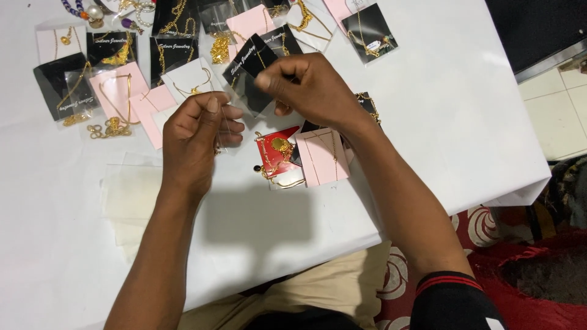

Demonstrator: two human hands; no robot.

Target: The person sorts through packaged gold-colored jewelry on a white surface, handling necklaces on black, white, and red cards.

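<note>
Both hands hover over a white table (465,122) spread with jewellery cards. My left hand (195,137) pinches the lower edge of a clear plastic sleeve (241,101). My right hand (309,88) grips the top of the same sleeve, which holds a black card (247,61) with a thin gold chain. Just below the hands lie a red card with a gold pendant (276,151) and a pink card with a fine chain (322,156).
Several black and pink cards with gold chains (116,88) cover the far left of the table, with loose gold pieces (110,128) and beads (92,12). Clear empty sleeves (131,189) lie at the left. A red patterned rug (489,232) and tiled floor (556,110) lie beyond the table's right edge.
</note>
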